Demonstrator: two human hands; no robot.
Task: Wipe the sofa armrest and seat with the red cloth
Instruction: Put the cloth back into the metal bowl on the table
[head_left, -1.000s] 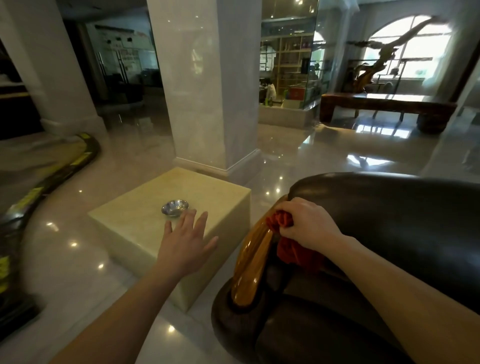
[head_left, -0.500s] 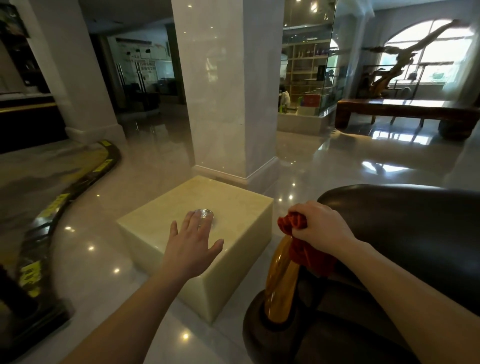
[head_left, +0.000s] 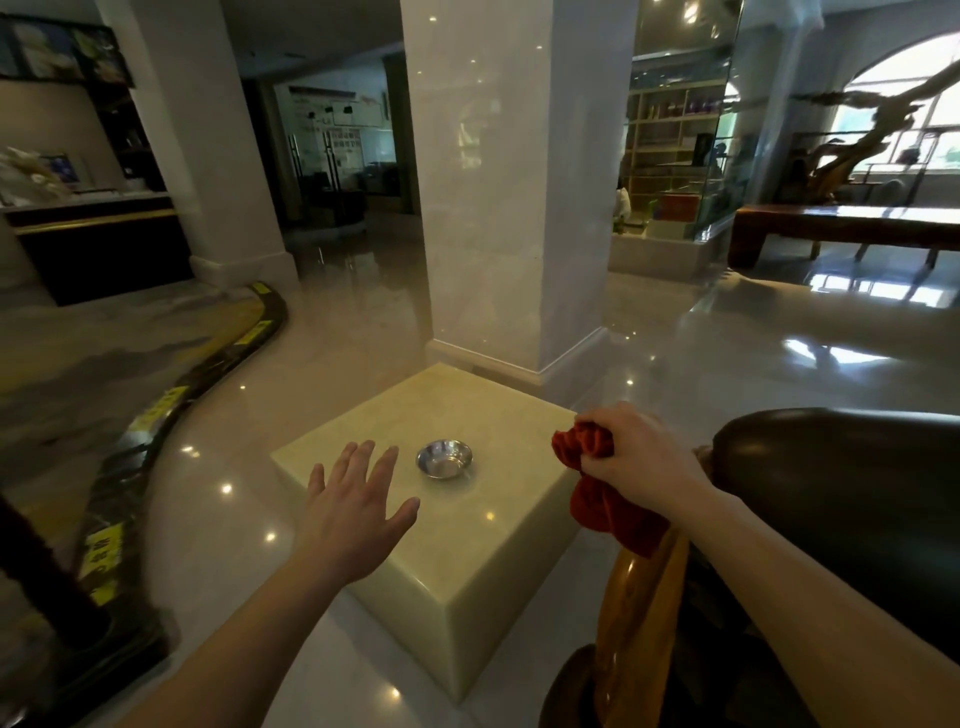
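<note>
The person's right hand is curled into a fist around a crumpled red cloth, gripping it tightly. One bunch of the fabric sticks out past the knuckles and the rest hangs below the fist. The hanging end reaches the top of the glossy amber wooden front piece of the armrest on a dark brown leather sofa; whether the cloth presses on the wood cannot be told. The right forearm lies across the rounded leather armrest at the lower right. The left hand holds nothing. Its fingers are straight and slightly spread, palm down, over the near left part of a pale cream polished stone block that stands on the shiny grey floor just beside the sofa. A small round shiny metal bowl sits on the block's top, near the left fingertips but apart from them. Behind the block rises a square white marble pillar. A curved black strip with yellow labels runs along the floor at the left, and a long dark wooden bench stands far back on the right.
</note>
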